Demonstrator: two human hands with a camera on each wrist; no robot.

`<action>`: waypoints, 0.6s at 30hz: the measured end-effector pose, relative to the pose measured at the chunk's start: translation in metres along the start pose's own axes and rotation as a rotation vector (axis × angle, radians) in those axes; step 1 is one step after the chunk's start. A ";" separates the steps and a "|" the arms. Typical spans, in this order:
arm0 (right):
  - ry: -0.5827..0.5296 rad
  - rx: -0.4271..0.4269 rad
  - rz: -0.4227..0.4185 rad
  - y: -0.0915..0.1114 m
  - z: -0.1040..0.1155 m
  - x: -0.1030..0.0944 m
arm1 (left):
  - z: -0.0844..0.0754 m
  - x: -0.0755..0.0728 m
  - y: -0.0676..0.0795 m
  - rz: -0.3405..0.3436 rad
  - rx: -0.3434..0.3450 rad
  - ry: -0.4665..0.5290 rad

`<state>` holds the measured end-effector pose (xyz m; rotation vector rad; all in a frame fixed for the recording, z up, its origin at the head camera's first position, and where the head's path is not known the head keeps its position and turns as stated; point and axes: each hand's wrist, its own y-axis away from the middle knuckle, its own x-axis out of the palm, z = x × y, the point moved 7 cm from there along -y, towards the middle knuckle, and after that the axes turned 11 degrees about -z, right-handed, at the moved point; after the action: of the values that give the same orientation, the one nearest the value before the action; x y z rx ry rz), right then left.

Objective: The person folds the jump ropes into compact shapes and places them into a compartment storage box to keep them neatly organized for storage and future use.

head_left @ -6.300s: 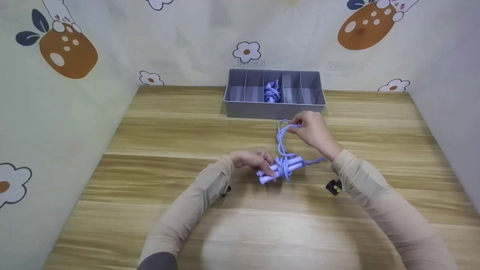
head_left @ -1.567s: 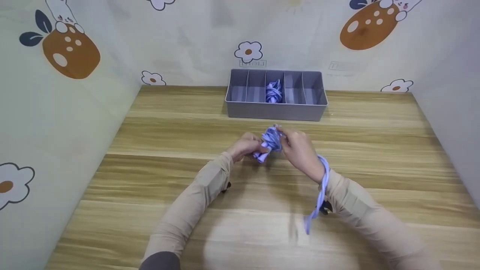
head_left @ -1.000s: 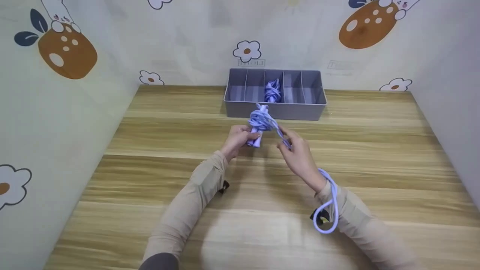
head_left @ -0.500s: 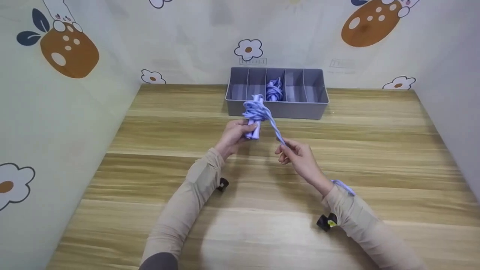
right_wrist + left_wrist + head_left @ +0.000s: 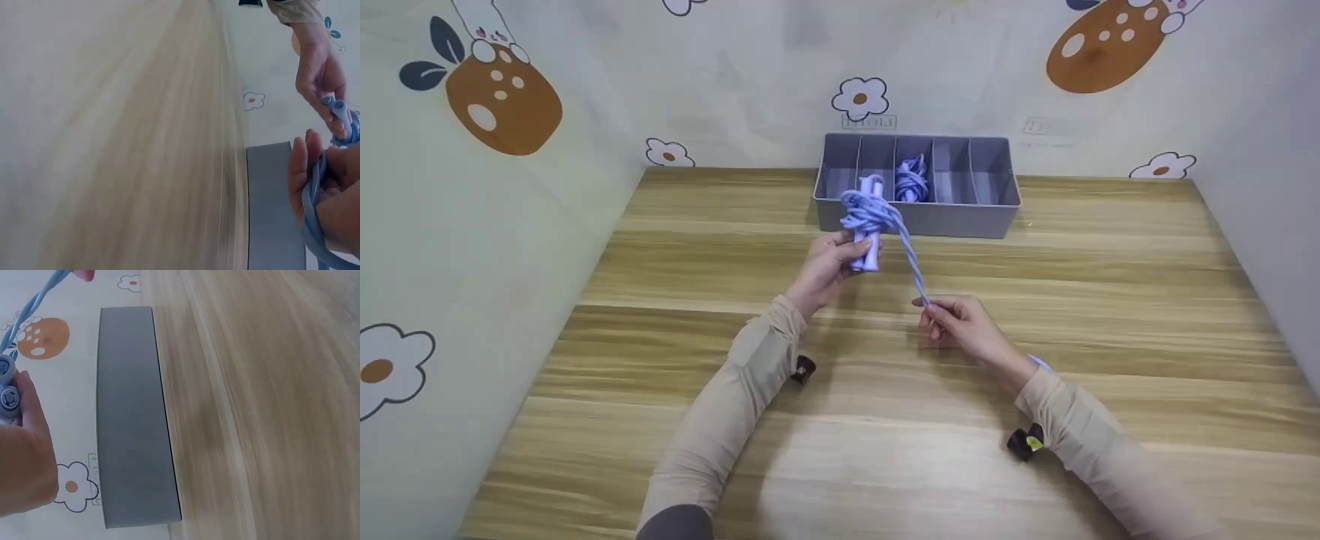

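Note:
My left hand (image 5: 819,274) grips the two pale handles of a lilac jump rope (image 5: 865,214), held upright with cord wound round their middle. The wound bundle overlaps the front left of the grey divided box (image 5: 919,221). From the bundle a twisted, doubled length of cord (image 5: 913,262) runs down to my right hand (image 5: 971,330), which pinches it between thumb and fingers. In the right wrist view the cord (image 5: 313,216) passes through the palm and round the wrist side. The left wrist view shows the handle ends (image 5: 9,398) beside the left thumb.
A second wound jump rope (image 5: 912,180) lies in the box's middle compartment. The box stands at the back of the wood-grain table (image 5: 720,225), against a patterned wall (image 5: 750,90). A small black device (image 5: 1024,442) sits under the right sleeve.
Since the oldest frame the cord has been wound further round the handles. Lately the left hand has moved forward to the box, while the right has drawn back, pulling the cord straighter.

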<state>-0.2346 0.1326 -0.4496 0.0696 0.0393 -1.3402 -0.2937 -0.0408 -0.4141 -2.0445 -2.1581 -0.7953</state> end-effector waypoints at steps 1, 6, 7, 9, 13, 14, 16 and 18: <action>0.014 -0.009 0.012 -0.001 -0.001 0.000 | -0.001 0.001 0.001 0.006 0.001 0.006; 0.065 -0.015 0.068 -0.003 -0.008 -0.002 | -0.008 0.005 0.005 0.026 0.019 0.062; 0.068 -0.011 0.077 -0.002 -0.009 -0.002 | -0.010 0.007 0.007 0.037 0.023 0.072; 0.077 -0.003 0.091 -0.002 -0.010 -0.002 | -0.013 0.010 0.010 0.068 0.028 0.073; 0.159 -0.037 0.130 -0.005 -0.007 -0.001 | -0.016 0.023 0.020 0.190 0.034 0.038; 0.188 -0.043 0.143 -0.006 -0.006 -0.001 | -0.015 0.026 0.023 0.225 0.035 0.025; 0.262 -0.077 0.180 -0.009 -0.003 -0.001 | -0.013 0.033 0.029 0.298 0.035 0.000; 0.332 -0.107 0.222 -0.012 -0.001 -0.001 | -0.010 0.039 0.034 0.364 0.027 -0.027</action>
<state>-0.2468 0.1307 -0.4506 0.2001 0.3732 -1.0919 -0.2690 -0.0092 -0.3797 -2.3442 -1.7154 -0.6882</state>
